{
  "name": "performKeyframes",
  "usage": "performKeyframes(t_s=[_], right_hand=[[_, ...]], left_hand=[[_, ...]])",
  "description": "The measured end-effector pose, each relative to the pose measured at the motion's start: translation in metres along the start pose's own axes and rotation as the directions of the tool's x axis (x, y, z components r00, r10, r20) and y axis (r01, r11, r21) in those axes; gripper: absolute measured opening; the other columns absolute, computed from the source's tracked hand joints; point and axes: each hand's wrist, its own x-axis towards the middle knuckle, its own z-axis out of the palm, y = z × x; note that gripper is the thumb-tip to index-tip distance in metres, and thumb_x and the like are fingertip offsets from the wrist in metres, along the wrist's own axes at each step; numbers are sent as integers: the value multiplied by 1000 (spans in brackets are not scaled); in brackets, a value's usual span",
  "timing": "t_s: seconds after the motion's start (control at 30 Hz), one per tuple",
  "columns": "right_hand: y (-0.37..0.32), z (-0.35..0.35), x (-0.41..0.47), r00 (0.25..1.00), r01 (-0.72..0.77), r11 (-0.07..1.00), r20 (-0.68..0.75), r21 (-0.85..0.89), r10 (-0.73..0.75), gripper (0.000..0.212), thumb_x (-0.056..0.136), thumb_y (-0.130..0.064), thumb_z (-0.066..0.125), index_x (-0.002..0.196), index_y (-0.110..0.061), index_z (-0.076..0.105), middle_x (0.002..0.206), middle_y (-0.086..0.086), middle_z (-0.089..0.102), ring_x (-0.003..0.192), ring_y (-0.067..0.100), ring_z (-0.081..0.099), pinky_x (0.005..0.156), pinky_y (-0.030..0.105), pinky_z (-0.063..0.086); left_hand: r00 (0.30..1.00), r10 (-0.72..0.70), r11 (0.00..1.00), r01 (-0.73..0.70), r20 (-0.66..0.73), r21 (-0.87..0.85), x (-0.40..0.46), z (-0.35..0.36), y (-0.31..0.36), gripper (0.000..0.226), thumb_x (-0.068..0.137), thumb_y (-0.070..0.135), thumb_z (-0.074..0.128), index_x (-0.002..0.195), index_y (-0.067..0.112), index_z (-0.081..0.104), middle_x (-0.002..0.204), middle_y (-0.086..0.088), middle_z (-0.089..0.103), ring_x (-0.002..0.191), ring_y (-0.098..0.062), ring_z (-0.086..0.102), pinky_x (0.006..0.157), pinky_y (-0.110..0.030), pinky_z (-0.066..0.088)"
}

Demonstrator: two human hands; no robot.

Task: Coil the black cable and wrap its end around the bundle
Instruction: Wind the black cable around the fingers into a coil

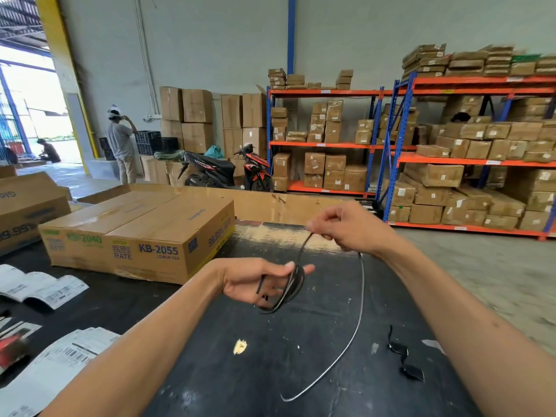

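My left hand (255, 279) is held out palm up over the black table (228, 383), with a few loops of the black cable (293, 285) wound around its fingers. My right hand (346, 227) is raised above and to the right, pinching the cable a short way up from the loops. From that hand the free length of cable hangs down in a long curve to the tabletop, ending near the front. The loops hide part of my left fingers.
A cardboard box marked KB-2055 (141, 233) lies on the table's left. Shipping labels (39, 285) lie further left. A black scrap (403, 356) lies at the right front. Shelves of boxes (451, 164), two scooters (228, 170) and a standing person (120, 142) are behind.
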Motion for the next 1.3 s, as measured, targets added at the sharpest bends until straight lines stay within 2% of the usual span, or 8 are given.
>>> performKeyframes(t_s=[0.17, 0.37, 0.57, 0.7, 0.87, 1.07, 1.2, 1.3], right_hand=[[16, -2, 10, 997, 27, 998, -78, 61, -22, 26, 93, -37, 73, 92, -11, 75, 60, -6, 59, 41, 4, 37, 42, 16, 31], [48, 36, 3, 1000, 12, 989, 15, 149, -14, 23, 103, -14, 57, 89, -12, 76, 66, -10, 72, 52, 0, 57, 53, 16, 43], [70, 82, -22, 996, -80, 967, 67, 244, 66, 42, 103, -43, 55, 88, -10, 76, 65, -3, 54, 39, 6, 36, 42, 24, 29], [63, 82, -36, 992, -51, 980, 125, 192, 27, 41, 103, -48, 53, 87, -18, 76, 59, -10, 52, 40, 5, 35, 42, 19, 30], [35, 53, -36, 997, -14, 994, 74, 105, 7, 41, 99, -54, 56, 85, -22, 78, 58, -7, 48, 40, -2, 40, 43, 15, 31], [5, 19, -23, 994, -25, 997, 108, 76, 17, 25, 97, -43, 65, 78, -34, 80, 60, -9, 53, 44, 5, 38, 42, 18, 31], [-1, 2, -12, 995, 47, 996, 85, 74, -53, 27, 92, -42, 74, 67, -33, 76, 49, -14, 50, 39, 4, 34, 39, 15, 29], [7, 0, -6, 995, 94, 994, 17, 53, -95, 22, 88, -40, 79, 67, -33, 78, 45, -20, 54, 35, -3, 44, 39, 4, 31]], left_hand=[[977, 58, 998, -57, 204, -11, -5, 20, 2, 47, 99, 49, 40, 146, 47, 40, 156, 13, 38, 140, -27, 19, 119, -49, 13], [879, 352, 933, -305, 321, -190, -19, 27, 23, 64, 99, 43, 50, 157, 36, 24, 167, -3, 17, 152, -40, 6, 120, -58, 8], [782, 620, 754, -569, 67, -327, -32, 0, 43, 54, 102, 46, 35, 155, 39, 27, 167, -12, 12, 143, -42, 20, 113, -65, 16], [809, 559, 743, -586, -182, -324, -37, -24, 40, 52, 99, 47, 40, 151, 40, 37, 166, -7, 17, 126, -34, 40, 115, -56, 19], [861, 394, 822, -487, -322, -295, -30, -38, 12, 47, 98, 45, 44, 144, 38, 51, 155, -4, 32, 104, -22, 43, 104, -47, 24], [958, 230, 945, -261, -170, -196, -13, -18, -5, 60, 94, 45, 56, 151, 32, 41, 145, -5, 33, 103, -15, 46, 90, -37, 31], [994, 100, 993, -98, 33, -60, -4, 9, -4, 47, 97, 50, 45, 143, 45, 47, 155, 0, 28, 131, -22, 28, 109, -43, 20], [984, 82, 996, -78, 157, -34, -2, 21, -2, 51, 99, 50, 40, 150, 44, 37, 161, 10, 31, 134, -21, 33, 117, -48, 15]])
